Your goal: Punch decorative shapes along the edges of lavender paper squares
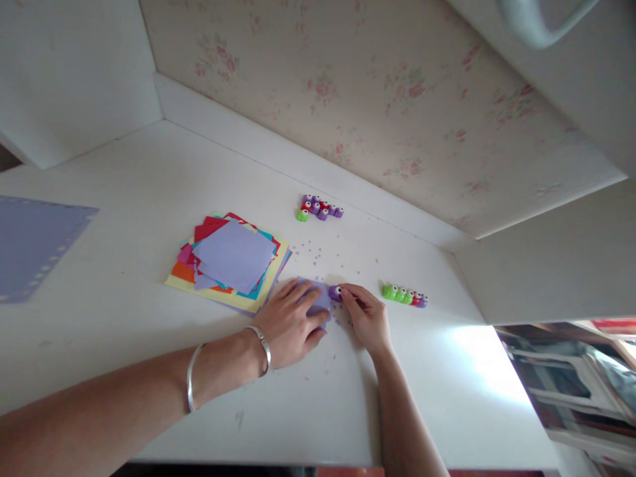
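1. Currently pressing a small purple sheet point(322, 300) down onto the white desk point(422, 384) with the left hand point(291, 322), spreading its fingers wide and flat across the paper.
2. Holding a purple punch point(334, 293) in the right hand point(366, 315), pinching it narrowly with the thumb and fingers, right at the right edge of the sheet; showing too little to tell a sheet slotted inside from a sheet merely touching.
3. Wearing two silver bangles point(190, 377) on the left forearm point(124, 397), nearer and leftward of the sheet.
4. Seeing a loose stack of coloured papers point(233, 255) just left of the sheet, fanning out in yellow, orange, red and blue beneath purple.
5. Seeing a bigger purple page point(40, 245) well left of the sheet, bearing notches along its edges.
6. Spotting a cluster of purple, red and green punches point(322, 208) beyond the sheet, sitting close together.
7. Spotting a row of green, red and purple punches point(405, 295) right of the sheet, past the right hand.
8. Finding tiny purple paper bits point(318, 250) scattering around and beyond the sheet.
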The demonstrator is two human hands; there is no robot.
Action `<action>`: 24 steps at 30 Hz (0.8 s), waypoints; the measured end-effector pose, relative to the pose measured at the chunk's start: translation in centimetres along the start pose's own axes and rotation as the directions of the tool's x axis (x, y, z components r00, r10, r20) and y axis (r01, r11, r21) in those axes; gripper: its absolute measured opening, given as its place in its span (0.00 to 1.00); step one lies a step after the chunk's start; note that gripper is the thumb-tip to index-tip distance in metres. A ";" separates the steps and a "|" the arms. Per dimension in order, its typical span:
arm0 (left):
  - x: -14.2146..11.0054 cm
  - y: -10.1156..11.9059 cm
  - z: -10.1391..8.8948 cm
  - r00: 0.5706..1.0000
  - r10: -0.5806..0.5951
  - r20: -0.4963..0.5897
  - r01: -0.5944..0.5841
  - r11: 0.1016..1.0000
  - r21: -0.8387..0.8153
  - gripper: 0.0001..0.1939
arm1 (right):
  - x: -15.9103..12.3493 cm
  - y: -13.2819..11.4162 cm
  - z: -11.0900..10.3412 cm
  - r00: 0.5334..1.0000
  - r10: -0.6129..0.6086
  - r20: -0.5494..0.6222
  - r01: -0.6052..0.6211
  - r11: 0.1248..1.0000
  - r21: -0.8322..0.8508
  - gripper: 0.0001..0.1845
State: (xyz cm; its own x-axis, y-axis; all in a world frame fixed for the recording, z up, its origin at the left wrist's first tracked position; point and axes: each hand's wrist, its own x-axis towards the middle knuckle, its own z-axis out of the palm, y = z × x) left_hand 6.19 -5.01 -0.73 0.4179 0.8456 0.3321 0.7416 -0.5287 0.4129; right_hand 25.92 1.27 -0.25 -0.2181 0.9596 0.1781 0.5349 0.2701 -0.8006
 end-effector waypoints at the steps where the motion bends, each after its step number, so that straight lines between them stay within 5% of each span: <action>1: 0.0 0.0 0.0 1.000 0.004 -0.001 -0.004 1.000 0.000 0.15 | 0.0 0.0 0.0 1.000 0.006 -0.001 -0.006 1.000 0.000 0.12; 16: 0.0 -0.1 0.2 1.000 0.001 0.001 -0.001 1.000 0.000 0.16 | 0.1 -0.3 0.0 0.999 0.051 0.017 -0.052 0.998 0.031 0.12; 24: -0.1 -0.1 0.3 1.000 0.008 -0.002 -0.008 1.000 0.011 0.16 | 0.5 -0.5 0.0 0.955 0.284 0.083 -0.292 0.950 0.111 0.17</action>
State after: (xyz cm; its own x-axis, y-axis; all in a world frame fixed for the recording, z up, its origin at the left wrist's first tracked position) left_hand 6.19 -4.98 -1.03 0.4228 0.8413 0.3369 0.7442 -0.5344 0.4007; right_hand 25.55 1.57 0.22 -0.1244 0.9867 -0.1046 0.4812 -0.0322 -0.8760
